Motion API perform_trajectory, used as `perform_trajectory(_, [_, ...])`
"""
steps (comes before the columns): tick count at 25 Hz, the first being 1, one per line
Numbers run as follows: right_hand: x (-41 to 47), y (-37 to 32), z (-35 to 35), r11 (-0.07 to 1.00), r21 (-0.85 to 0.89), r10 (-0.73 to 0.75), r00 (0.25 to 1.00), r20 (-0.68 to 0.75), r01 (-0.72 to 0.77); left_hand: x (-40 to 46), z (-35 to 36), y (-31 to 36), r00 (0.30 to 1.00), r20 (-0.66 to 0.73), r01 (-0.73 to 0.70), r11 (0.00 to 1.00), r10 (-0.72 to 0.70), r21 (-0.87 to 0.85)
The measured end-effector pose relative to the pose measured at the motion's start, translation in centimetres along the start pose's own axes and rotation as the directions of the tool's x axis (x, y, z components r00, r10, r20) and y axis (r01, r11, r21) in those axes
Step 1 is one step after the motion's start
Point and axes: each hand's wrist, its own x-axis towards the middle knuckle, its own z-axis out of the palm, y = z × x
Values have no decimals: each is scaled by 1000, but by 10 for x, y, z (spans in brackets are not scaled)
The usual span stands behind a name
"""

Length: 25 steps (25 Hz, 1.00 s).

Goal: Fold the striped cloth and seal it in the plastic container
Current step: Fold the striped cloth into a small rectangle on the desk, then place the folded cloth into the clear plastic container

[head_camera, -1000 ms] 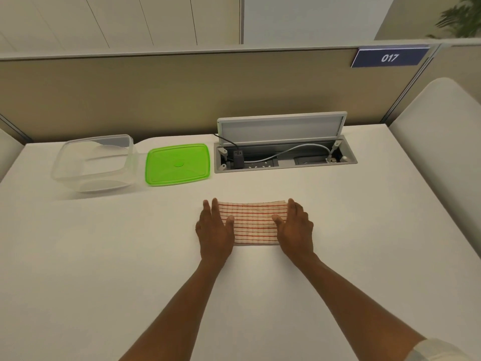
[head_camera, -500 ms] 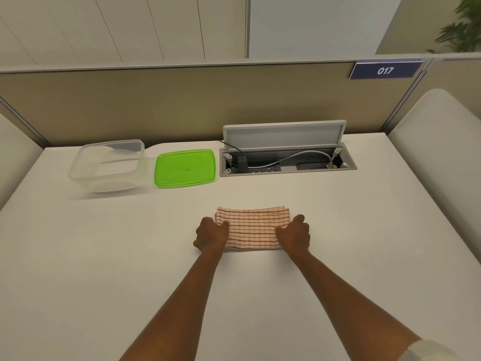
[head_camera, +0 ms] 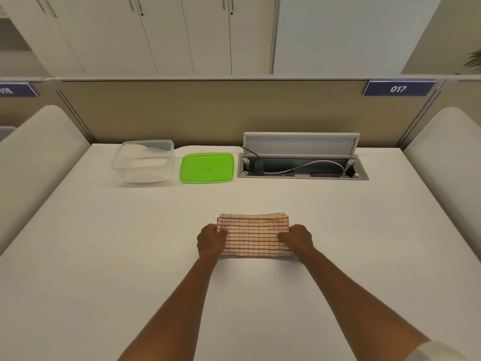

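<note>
The striped cloth (head_camera: 253, 235) is a folded rectangle — cream fabric crossed by thin red-orange stripes, with stacked layers showing along its far edge and at the far right corner. It lies flat on the white desk (head_camera: 104, 256), near the middle and toward the person's side. The left hand (head_camera: 210, 242) is curled over the cloth's left end, its fingers (head_camera: 221, 231) closed onto the near-left corner. The right hand (head_camera: 298, 238) is curled the same way at the right end, fingers closed on that edge. Both forearms reach in from the bottom of the view; a pale sleeve (head_camera: 432, 351) shows at the lower right.

The clear plastic container (head_camera: 143, 161) stands open and empty at the far left of the desk, well apart from the cloth. Just beside it on the right the green lid (head_camera: 207, 168) lies flat on the desk, not touching the container.

To the right of the lid, a cable tray (head_camera: 302, 169) is sunk into the desk, its grey flap (head_camera: 300, 143) raised, with cables visible inside. Behind the desk runs a beige partition (head_camera: 208, 110) carrying a blue label marked 017 (head_camera: 398, 88). Pale rounded side panels (head_camera: 39, 157) flank the desk — 1 on each side — and white cabinet doors (head_camera: 182, 35) fill the wall beyond.
</note>
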Motion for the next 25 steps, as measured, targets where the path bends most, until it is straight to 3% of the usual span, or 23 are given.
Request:
perform_trajectory(10, [-33, -19, 4, 989, 53, -141, 987, 79, 137, -25, -52, -17, 992, 15, -119, 973, 124, -198])
perform_trajectory(14, [-44, -35, 20, 985, 46, -169, 978, 122, 165, -22, -72, -29, 979, 64, -186, 978, 192, -94])
perform_trajectory(20, [-43, -70, 57, 983, 51, -184, 971, 155, 178, 12, -112, -43, 976, -71, -211, 975, 206, -67])
perform_trajectory(25, [-33, -112, 92, 984, 39, -176, 974, 139, 172, 55, -156, -56, 963, -104, -254, 965, 247, -59])
